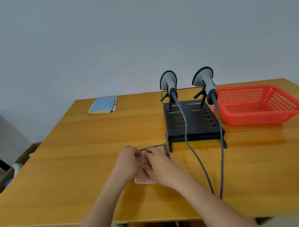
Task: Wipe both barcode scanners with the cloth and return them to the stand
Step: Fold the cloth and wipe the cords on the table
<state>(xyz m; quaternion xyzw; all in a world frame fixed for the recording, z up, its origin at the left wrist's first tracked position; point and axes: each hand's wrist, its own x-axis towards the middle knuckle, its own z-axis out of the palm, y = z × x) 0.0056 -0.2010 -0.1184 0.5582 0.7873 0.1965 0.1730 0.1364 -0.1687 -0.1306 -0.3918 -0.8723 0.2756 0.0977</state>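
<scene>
Both hands pinch cloth with fingers; both scanners on stand at 1 o'clock, wiping seemingly unstarted.

Centre right of the frame: two grey barcode scanners, left scanner and right scanner, seated upright in a black slotted stand, grey cables trailing toward the lower edge. Lower centre: left hand and right hand side by side, pinching a pink cloth on the wooden table. Far right: red basket. Upper centre-left of table: blue notebook.
</scene>
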